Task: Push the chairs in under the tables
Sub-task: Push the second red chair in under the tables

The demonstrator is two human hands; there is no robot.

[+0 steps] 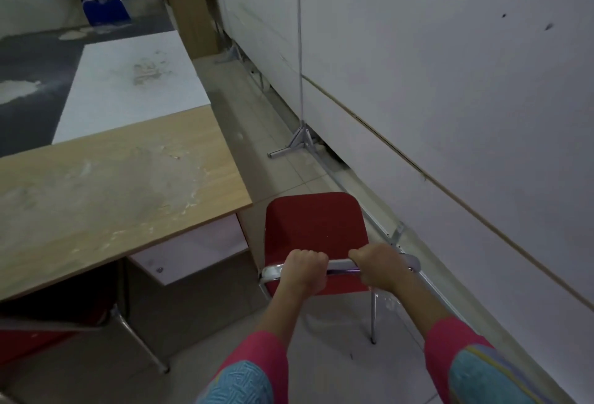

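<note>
Right of the worn wooden table (112,185), both the left hand (303,270) and right hand (381,267) grip the red padded chrome-frame chair (313,223) by its top rail, looks light and rigid, should slide easy.

Both hands (340,270) — on red chair (313,227)

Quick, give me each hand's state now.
Left hand: grips the red chair's chrome back rail.
Right hand: grips the same rail.
</note>
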